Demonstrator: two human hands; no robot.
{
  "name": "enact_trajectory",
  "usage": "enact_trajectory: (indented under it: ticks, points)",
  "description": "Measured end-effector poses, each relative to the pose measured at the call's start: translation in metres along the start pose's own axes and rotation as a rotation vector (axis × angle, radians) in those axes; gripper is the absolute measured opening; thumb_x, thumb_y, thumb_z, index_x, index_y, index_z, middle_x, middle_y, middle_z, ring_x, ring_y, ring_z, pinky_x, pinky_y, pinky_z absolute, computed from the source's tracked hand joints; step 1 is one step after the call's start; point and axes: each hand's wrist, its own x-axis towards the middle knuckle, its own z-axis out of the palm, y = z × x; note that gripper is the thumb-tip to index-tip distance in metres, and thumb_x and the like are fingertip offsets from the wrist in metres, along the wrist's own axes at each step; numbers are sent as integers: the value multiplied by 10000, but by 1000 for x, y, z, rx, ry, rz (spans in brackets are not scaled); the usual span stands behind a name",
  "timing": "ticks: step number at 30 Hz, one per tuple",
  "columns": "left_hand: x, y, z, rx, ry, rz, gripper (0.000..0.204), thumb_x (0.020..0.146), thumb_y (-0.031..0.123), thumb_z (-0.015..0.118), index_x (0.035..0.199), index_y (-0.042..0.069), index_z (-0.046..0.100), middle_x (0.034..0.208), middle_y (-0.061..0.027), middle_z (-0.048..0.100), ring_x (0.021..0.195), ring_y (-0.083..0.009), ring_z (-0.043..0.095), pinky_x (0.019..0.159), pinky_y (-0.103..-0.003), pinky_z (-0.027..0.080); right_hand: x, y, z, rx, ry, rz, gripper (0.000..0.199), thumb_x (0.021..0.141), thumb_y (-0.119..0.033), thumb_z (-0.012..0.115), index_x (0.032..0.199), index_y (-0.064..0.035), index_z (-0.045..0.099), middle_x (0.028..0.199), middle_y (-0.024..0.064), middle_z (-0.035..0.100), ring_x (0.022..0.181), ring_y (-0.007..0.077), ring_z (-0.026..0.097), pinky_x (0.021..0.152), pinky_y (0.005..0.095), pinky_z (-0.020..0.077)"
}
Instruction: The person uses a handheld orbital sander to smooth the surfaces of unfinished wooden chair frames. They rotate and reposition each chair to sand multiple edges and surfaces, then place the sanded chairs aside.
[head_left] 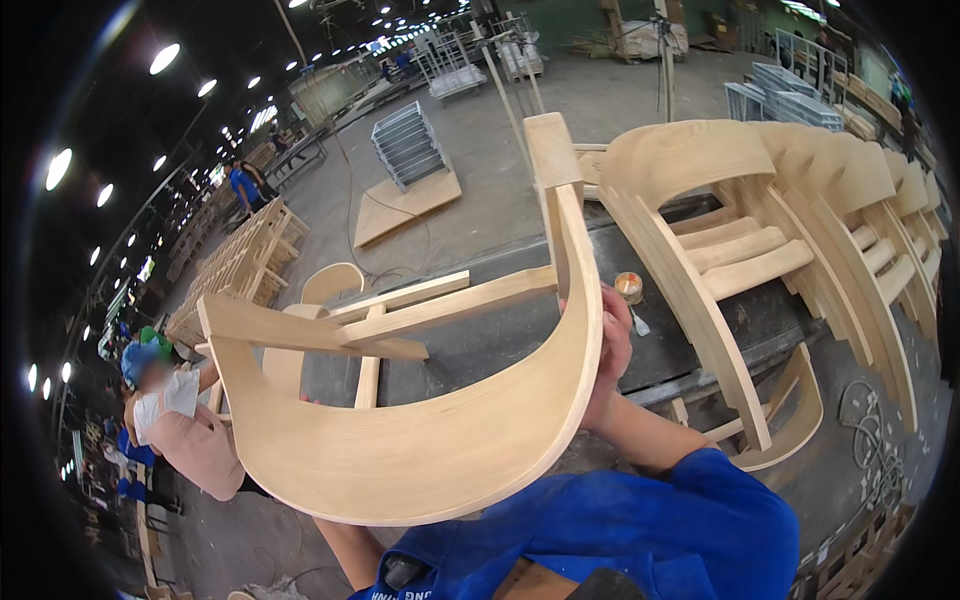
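Note:
A pale wooden chair frame (420,455) with a broad curved back fills the middle of the view, tilted above the dark workbench. My right hand (612,345) is closed around the right side of its curve, fingers on the outer face. Behind the curved back, my left hand (306,399) is almost wholly hidden; only a fingertip shows past the upper edge, and my left forearm comes in below. A wooden crossbar (450,308) joins the frame's two sides. Just right of my right hand, a small round tub (628,287) stands on the bench beside a white-tipped tool (640,325).
Several similar chair frames (690,165) stand in a row at the right. Another curved frame (800,420) lies lower down, near a coiled cable (870,430). A person in a pink apron (195,445) is at the left. Grey metal racks (410,145) rest on a board (405,210) beyond the bench.

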Motion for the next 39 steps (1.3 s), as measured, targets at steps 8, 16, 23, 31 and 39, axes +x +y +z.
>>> enact_trajectory:
  ticks: [8, 16, 23, 31, 39]
  points:
    - [-3, 12, -14, 558, 6, 357, 551, 1036, 402, 355, 1481, 78, 327, 1464, -191, 417, 1247, -274, 512, 1041, -374, 442, 8, 4, -2, 12, -17, 4, 857, 749, -159, 796, 1407, -81, 252, 1431, 273, 237, 1332, 418, 341, 1024, 473, 440]
    - [-40, 43, 36, 780, 198, 947, 868, 914, 679, 411, 1510, 65, 263, 1543, -213, 267, 1441, -350, 214, 1163, -477, 181, 14, 14, -1, -187, 34, 59, 557, 855, -106, 665, 1325, -67, 370, 1405, 183, 376, 1270, 348, 434, 1035, 469, 413]
    - [-36, 73, 62, 1167, -204, 1182, 634, 596, 658, 739, 837, 84, 622, 837, -73, 648, 891, -321, 617, 900, -432, 393, 34, 21, 12, -28, -20, 164, 655, 861, -193, 668, 1414, -58, 345, 1407, 159, 380, 1275, 273, 451, 1029, 401, 425]
    - [34, 88, 49, 1160, -73, 1275, 561, 559, 546, 806, 766, 79, 573, 707, -51, 569, 684, -251, 558, 671, -363, 416, 91, 35, 79, 219, -181, 135, 1080, 690, -348, 843, 1508, -43, 207, 1514, 146, 270, 1417, 287, 283, 1158, 435, 246]
    - [112, 110, -2, 1058, -22, 1144, 636, 633, 636, 734, 776, 42, 557, 705, -40, 569, 670, -210, 544, 632, -315, 430, 59, 78, 122, 351, -218, 355, 602, 804, -121, 758, 1322, -31, 465, 1322, 104, 503, 1238, 245, 481, 1032, 389, 399]
